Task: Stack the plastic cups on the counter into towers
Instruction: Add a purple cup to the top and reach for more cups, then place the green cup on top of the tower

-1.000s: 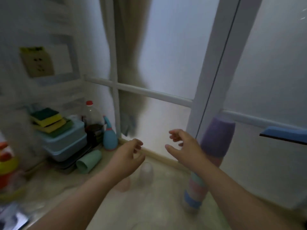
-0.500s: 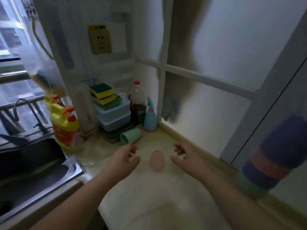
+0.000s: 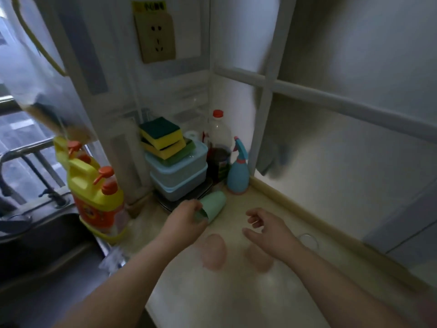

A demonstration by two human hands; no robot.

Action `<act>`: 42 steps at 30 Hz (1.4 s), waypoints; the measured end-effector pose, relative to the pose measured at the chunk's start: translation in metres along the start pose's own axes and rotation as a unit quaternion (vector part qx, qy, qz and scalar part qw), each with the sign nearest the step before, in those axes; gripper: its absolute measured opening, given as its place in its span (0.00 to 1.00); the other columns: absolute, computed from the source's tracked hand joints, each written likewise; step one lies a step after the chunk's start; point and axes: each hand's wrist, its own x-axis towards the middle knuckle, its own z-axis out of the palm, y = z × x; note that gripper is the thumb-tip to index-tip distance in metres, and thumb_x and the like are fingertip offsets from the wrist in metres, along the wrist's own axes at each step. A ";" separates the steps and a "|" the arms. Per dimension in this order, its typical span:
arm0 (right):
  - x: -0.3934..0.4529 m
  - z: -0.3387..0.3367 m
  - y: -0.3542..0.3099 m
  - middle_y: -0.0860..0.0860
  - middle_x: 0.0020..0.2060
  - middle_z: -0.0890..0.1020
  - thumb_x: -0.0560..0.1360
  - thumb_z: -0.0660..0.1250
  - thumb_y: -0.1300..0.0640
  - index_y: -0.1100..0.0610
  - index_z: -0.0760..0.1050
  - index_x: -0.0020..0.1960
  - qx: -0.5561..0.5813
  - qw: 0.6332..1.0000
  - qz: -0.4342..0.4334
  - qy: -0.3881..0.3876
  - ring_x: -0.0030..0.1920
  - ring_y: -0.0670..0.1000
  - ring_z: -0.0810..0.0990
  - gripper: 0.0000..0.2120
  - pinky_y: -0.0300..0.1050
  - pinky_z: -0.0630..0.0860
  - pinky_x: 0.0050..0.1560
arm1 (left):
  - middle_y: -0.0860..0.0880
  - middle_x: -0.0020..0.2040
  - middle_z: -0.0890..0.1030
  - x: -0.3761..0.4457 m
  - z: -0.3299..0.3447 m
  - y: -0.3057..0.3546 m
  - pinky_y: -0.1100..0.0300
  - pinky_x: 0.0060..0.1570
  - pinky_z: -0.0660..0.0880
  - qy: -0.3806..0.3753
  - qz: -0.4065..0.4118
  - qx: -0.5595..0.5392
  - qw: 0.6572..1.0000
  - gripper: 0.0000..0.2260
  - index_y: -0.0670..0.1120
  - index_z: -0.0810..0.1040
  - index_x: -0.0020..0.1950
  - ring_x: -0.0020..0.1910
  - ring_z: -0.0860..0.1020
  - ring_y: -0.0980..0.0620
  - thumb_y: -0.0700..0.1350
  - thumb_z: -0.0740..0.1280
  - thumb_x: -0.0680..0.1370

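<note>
While the green cup (image 3: 214, 205) lies on its side on the tabletop (image 3: 236, 292), its long axis runs from lower left to upper right: mouth toward the left hand (image 3: 186, 221), closed base toward the blue spray bottle (image 3: 238, 172). Left fingers (image 3: 197, 205) are curled at the cup's mouth and touch the rim; a full grip cannot be told. Right hand (image 3: 269, 229) hovers just right of the cup, apart from it, fingers (image 3: 254, 217) loosely spread and bent, holding nothing.

Two pink cups are near the wrists: one (image 3: 214, 252) between the forearms, the other (image 3: 259, 258) partly under the right wrist. Both blurred; orientation not readable.

Edges: cup sits close to the back corner. Behind it, stacked blue boxes (image 3: 177, 174) with sponges (image 3: 163, 138) on top, a dark bottle (image 3: 218, 147), then the spray bottle. Beige ledge (image 3: 307, 214) bounds the tabletop on the right. Sink (image 3: 35, 245) and yellow detergent jugs (image 3: 94, 195) bound it on the left.

Open room: bare tabletop toward the viewer, below the pink cups.
</note>
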 end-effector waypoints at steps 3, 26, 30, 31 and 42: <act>0.029 0.018 -0.004 0.48 0.51 0.78 0.70 0.70 0.53 0.53 0.71 0.62 0.005 1.000 0.015 0.009 0.49 0.46 0.76 0.22 0.24 0.66 0.40 | 0.45 0.58 0.73 0.042 0.007 -0.020 0.55 0.53 0.71 -0.030 0.018 0.032 0.999 0.19 0.45 0.70 0.61 0.58 0.72 0.46 0.49 0.66 0.71; 0.042 0.008 0.023 0.49 0.47 0.80 0.70 0.70 0.56 0.52 0.73 0.58 0.057 0.991 0.073 0.092 0.46 0.46 0.77 0.17 0.28 0.68 0.43 | 0.41 0.60 0.76 0.093 0.068 -0.008 0.58 0.48 0.70 -0.100 -0.085 -0.059 0.990 0.33 0.42 0.67 0.63 0.57 0.75 0.42 0.49 0.75 0.63; 0.020 -0.023 0.013 0.48 0.47 0.78 0.70 0.70 0.57 0.54 0.71 0.60 0.083 0.986 0.061 0.131 0.47 0.48 0.77 0.20 0.34 0.71 0.46 | 0.49 0.55 0.74 0.068 0.045 0.047 0.60 0.45 0.69 -0.036 -0.008 -0.193 0.981 0.33 0.47 0.67 0.65 0.50 0.73 0.51 0.45 0.76 0.63; 0.012 -0.032 0.008 0.47 0.47 0.77 0.70 0.71 0.56 0.54 0.70 0.61 0.094 0.984 0.056 0.143 0.48 0.49 0.77 0.21 0.36 0.72 0.48 | 0.49 0.54 0.74 0.059 0.039 0.063 0.61 0.42 0.70 -0.027 0.012 -0.208 0.978 0.32 0.47 0.67 0.65 0.49 0.73 0.52 0.45 0.76 0.63; -0.134 -0.185 -0.050 0.45 0.53 0.79 0.65 0.74 0.47 0.49 0.68 0.61 0.162 0.949 -0.024 0.268 0.50 0.45 0.80 0.28 0.45 0.80 0.48 | 0.59 0.51 0.78 -0.061 0.011 0.245 0.68 0.42 0.78 -0.084 0.254 -0.353 0.896 0.26 0.65 0.69 0.53 0.49 0.79 0.62 0.56 0.75 0.59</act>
